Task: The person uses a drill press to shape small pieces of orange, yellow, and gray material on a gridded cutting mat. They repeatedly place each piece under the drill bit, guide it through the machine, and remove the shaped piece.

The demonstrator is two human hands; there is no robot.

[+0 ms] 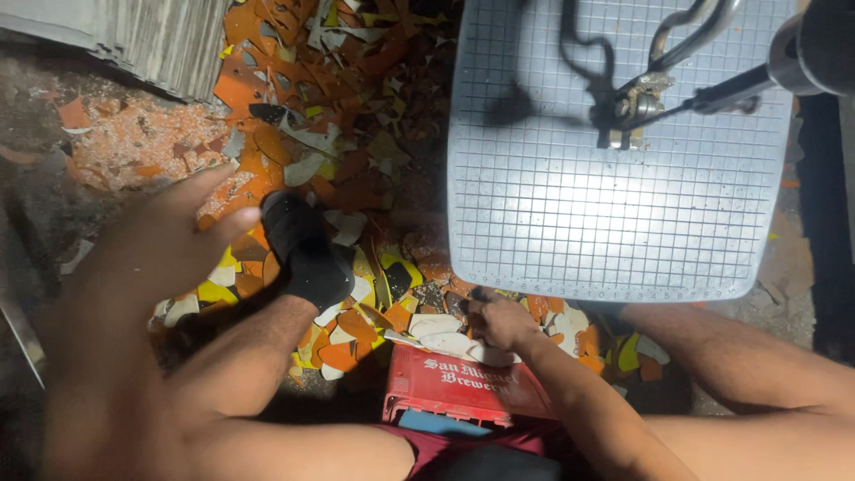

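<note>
Head view looks down on a floor heaped with cut tile scraps, mostly orange with some yellow, white and black, so much cutting looks done already. Right hand rests on pale tile pieces atop a red crate, fingers curled, probably gripping one. Left hand is blurred, fingers spread wide and holding nothing. Gridded saw worktop beneath the blade carries no tile
</note>
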